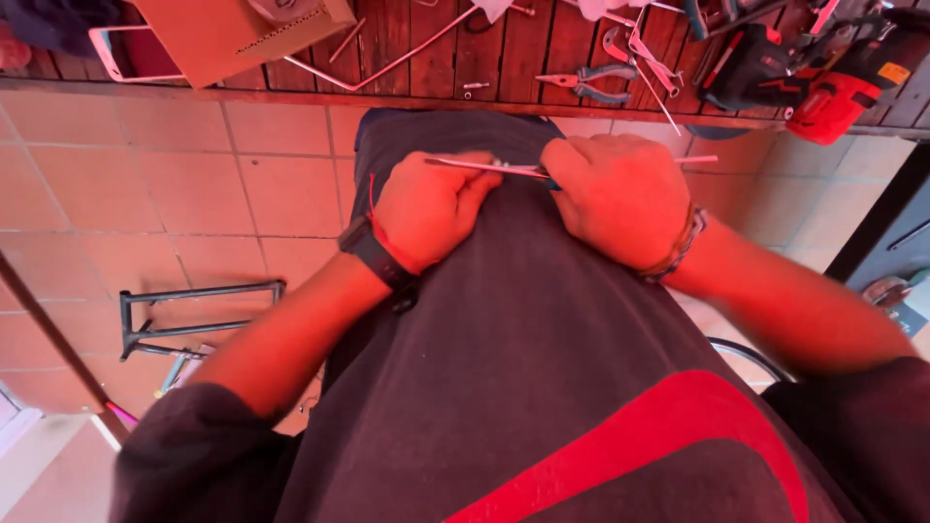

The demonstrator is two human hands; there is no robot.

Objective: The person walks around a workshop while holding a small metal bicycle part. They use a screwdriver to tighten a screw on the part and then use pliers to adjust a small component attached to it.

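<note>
Held level against the dark grey cotton shirt (504, 320), the thin, pale metal rod (484, 167) is pinched from both ends: our left hand (431, 208) curls its fingers tight around the rod's left part, while our right hand (620, 199) fists over the other. We judge the rod light, stiff and smooth enough to slip, best gripped close to its middle. Beyond the shirt, blue-handled steel pliers (586, 85) lie on the dark wooden-slat bench (436, 48).

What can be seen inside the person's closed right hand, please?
A thin metal rod runs from the left hand into the right hand, emerging beyond. Its gripped middle is covered by the fingers.
</note>
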